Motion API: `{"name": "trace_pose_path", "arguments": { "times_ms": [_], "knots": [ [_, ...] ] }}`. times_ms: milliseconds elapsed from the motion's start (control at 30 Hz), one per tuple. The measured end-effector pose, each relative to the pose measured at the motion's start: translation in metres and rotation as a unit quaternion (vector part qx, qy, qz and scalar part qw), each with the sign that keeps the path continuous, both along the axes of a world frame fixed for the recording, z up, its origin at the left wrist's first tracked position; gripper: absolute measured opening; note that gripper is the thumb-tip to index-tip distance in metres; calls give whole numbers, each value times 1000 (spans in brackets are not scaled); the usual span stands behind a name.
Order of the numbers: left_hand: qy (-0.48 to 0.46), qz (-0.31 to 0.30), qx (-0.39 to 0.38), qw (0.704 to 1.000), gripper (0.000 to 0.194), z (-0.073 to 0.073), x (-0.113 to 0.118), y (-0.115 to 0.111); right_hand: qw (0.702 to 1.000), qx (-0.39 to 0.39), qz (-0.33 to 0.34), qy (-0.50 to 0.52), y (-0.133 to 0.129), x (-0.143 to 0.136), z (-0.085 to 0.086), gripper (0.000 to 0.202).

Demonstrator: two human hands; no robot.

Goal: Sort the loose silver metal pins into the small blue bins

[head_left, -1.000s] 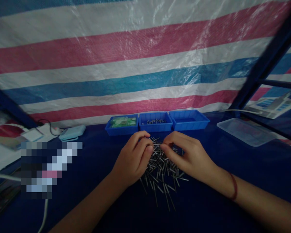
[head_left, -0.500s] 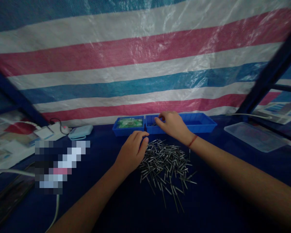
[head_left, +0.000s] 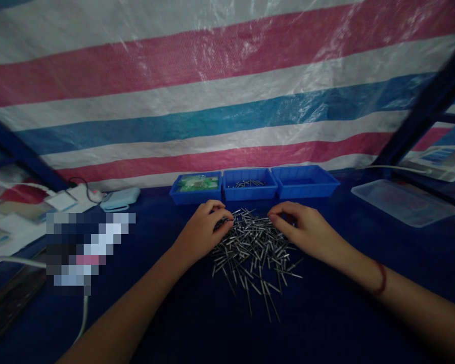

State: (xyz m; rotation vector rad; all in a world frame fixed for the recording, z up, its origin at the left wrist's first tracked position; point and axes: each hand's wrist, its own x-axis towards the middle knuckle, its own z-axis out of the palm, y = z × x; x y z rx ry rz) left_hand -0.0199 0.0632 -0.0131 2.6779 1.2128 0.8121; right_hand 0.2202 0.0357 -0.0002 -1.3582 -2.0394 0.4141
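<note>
A striped tarpaulin of pink, white and blue woven plastic [head_left: 227, 101] hangs behind a table covered in dark blue cloth [head_left: 326, 313]. Between the two hands lies a loose heap of thin silvery metal pins [head_left: 252, 250], spread flat so that single pins can be picked off its edges. The left hand [head_left: 205, 232] rests palm down on the heap's left side, fingers curled and thumb pressed to the fingertips, seemingly pinching a few pins. The right hand [head_left: 307, 230] lies on the heap's right side, fingers bent loosely down onto the pins; whether it grips any I cannot tell. Both forearms slope in from the near corners, wrists low on the cloth.

Just beyond the fingertips stand three shallow blue plastic trays in a row: the left tray [head_left: 195, 188] holds green pieces, the middle tray [head_left: 249, 185] a few pins, and the right tray [head_left: 305, 182] looks bare. Farther right of the right hand sits a clear plastic lid [head_left: 402, 202].
</note>
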Motion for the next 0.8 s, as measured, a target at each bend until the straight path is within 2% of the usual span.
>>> {"name": "trace_pose_path", "arguments": {
  "times_ms": [133, 400, 800],
  "knots": [
    [1, 2, -3, 1000, 11, -2, 7, 1, 999, 30, 7, -16, -2, -1, 1, 15],
    [48, -6, -20, 999, 12, -1, 10, 4, 999, 36, 34, -5, -9, -4, 5, 15],
    [88, 1, 24, 996, 8, 4, 18, -2, 997, 41, 62, 12, -12, -7, 2, 16]
  ]
}}
